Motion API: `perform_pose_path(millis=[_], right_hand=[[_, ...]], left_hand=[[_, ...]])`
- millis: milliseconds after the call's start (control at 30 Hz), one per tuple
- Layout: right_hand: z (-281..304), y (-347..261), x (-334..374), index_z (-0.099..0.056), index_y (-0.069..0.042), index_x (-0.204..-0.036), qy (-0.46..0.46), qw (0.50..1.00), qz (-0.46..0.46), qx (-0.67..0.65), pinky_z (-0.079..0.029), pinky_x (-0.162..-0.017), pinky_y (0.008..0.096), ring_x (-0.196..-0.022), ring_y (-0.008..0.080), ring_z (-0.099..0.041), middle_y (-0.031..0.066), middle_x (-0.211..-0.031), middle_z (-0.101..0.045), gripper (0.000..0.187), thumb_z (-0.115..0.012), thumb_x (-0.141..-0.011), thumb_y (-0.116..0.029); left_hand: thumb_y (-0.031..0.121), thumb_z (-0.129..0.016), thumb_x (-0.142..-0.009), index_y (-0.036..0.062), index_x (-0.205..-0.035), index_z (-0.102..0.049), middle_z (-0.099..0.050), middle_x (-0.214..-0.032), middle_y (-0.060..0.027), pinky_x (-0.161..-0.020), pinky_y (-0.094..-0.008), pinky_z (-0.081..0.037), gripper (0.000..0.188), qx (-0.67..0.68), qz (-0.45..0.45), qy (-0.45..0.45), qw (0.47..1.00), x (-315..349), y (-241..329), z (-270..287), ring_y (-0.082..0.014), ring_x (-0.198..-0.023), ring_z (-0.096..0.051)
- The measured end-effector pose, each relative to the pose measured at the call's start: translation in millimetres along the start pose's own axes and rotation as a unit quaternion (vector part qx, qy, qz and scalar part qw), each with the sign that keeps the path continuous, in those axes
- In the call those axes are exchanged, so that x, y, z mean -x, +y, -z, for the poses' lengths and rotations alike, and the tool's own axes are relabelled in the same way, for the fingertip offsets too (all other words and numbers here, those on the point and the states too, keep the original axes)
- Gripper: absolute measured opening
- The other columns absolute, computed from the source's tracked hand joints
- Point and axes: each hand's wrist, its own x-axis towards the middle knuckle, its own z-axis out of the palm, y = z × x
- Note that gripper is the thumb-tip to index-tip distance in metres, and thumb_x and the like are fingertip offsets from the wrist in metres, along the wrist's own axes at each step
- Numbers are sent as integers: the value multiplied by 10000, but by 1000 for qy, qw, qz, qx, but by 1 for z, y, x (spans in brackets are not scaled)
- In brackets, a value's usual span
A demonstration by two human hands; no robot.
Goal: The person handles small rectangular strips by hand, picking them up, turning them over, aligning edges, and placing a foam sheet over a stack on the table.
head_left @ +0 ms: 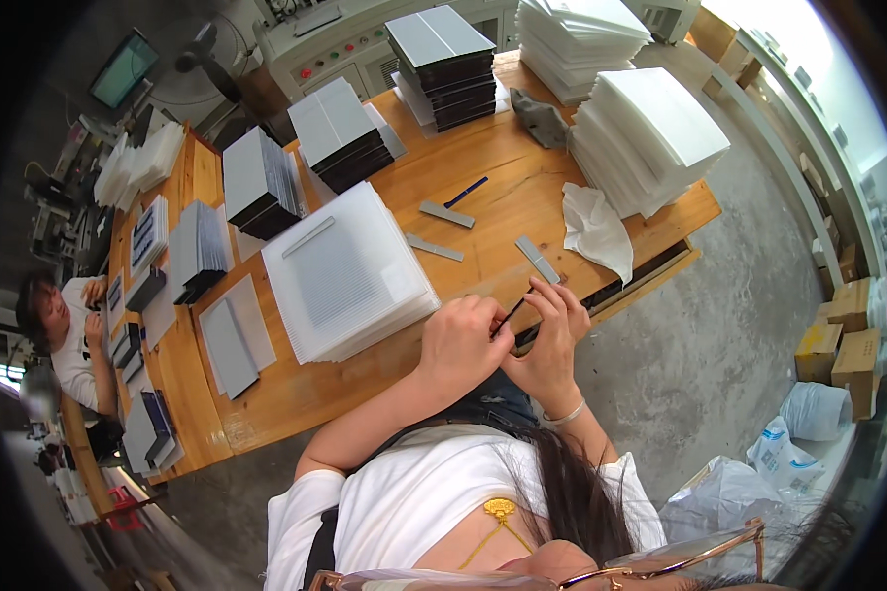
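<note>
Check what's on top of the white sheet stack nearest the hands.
On the white sheet stack lies one grey strip, near its far left corner; the rest of the top sheet is bare. Whatever is beneath the stack is hidden.

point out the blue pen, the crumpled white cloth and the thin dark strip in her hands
blue pen (465, 191), head view, middle of its barrel
crumpled white cloth (595, 232), head view, centre of its folds
thin dark strip (511, 314), head view, its middle, between both hands

Orange-brown bench (483, 212); a thin black strip (511, 315) between both hands. White ribbed sheets (345, 276), white stacks (650, 138), black stacks (448, 74) topped grey. Blue pen (465, 191), grey bars (446, 214), white cloth (596, 231)
</note>
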Motion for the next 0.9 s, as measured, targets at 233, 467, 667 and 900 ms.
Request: perform_pose_path(millis=[233, 467, 667, 900], right_hand=[[-21, -3, 13, -467, -63, -1163, 20, 997, -71, 24, -199, -1016, 453, -1219, 320, -383, 103, -1284, -495, 590, -727, -644, -165], [-22, -4, 13, -465, -56, -1161, 24, 996, -82, 14, -203, -1020, 453, -1216, 324, -384, 105, -1284, -496, 572, -715, -654, -143], [-21, -4, 12, -465, -57, -1157, 47, 996, -72, 0, -212, -1019, 446, -1220, 327, -385, 107, -1289, -494, 567, -714, -654, -138], [-8, -8, 8, -436, -33, -1214, 39, 997, -64, -4, -230, -1032, 455, -1230, 328, -369, 156, -1262, -499, 694, -786, -634, -189]], left_hand=[[140, -675, -724, 66, -748, -619, -612, -735, -81, -637, -373, -491, 96, -100, -19, -23, 995, 1, -2, -4, -267, -723, -595], [140, -675, -717, 63, -740, -617, -604, -724, -89, -640, -373, -489, 100, -113, -22, -27, 993, 4, -5, -3, -272, -723, -590], [131, -670, -710, 57, -718, -614, -600, -719, -98, -618, -381, -487, 93, -85, -41, -6, 996, 6, -1, -1, -278, -705, -585], [112, -699, -726, 28, -795, -648, -630, -747, -98, -622, -322, -495, 120, 2, -19, -20, 1000, 2, -8, 5, -230, -726, -621]])
